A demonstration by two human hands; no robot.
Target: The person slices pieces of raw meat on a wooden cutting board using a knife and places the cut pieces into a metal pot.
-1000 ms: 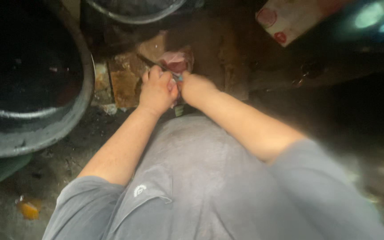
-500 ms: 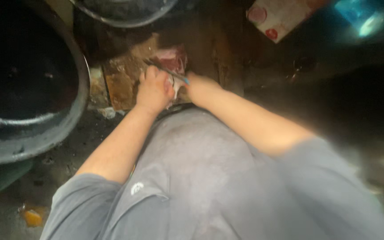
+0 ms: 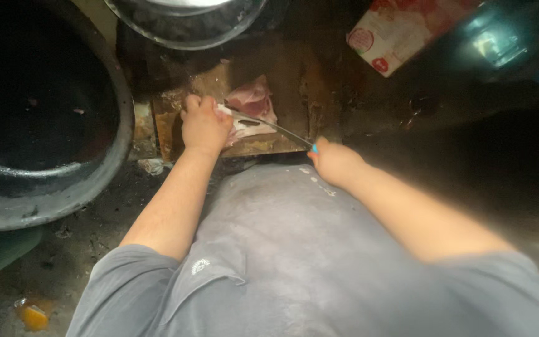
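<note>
While a large dark pan (image 3: 38, 125) sits well to the left of the left hand (image 3: 204, 125), a person in a grey shirt (image 3: 294, 262) works over a worn wooden cutting board (image 3: 294, 87). A metal bowl (image 3: 188, 25) rests beyond both hands, and a red-and-white carton (image 3: 400, 31) lies past the right hand (image 3: 335, 162). The left hand presses down, fingers curled, on a slab of raw pink meat (image 3: 254, 103) lying on the board. The right hand is clenched around the blue handle of a knife (image 3: 269, 125), whose thin blade slants leftward into the meat just beside the left hand.
</note>
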